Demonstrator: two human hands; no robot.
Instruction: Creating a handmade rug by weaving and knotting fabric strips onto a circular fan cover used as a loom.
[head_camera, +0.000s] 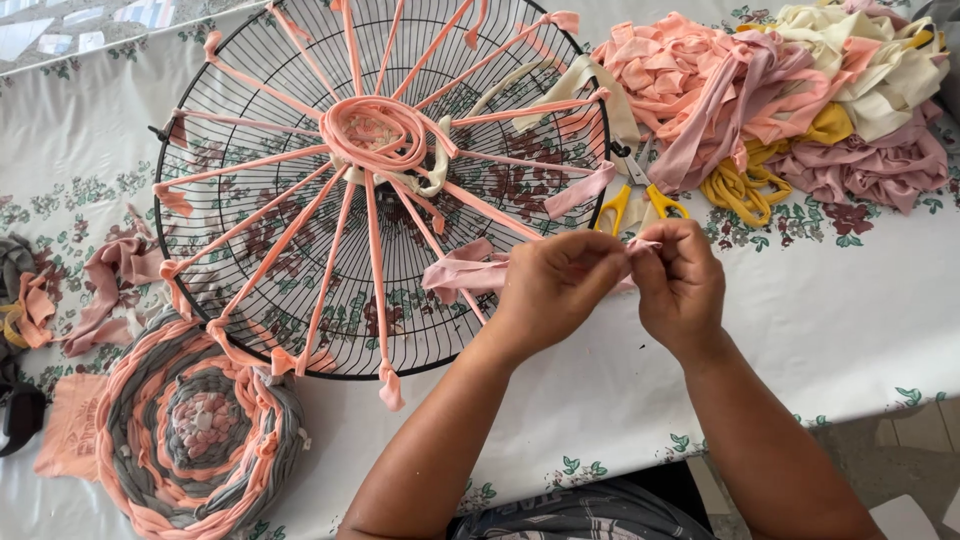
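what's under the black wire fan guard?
Through the wire fan guard the floral tablecloth shows. Peach fabric strips stretch across its top as spokes, coiled at the centre. What lies beneath that coil is covered.

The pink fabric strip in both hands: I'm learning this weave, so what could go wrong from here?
The pink strip is pinched by the left hand and right hand; a hard pull might drag the woven centre off-middle. The yellow-handled scissors lie just beyond the knuckles and could snag. The fan guard may shift on the tablecloth.
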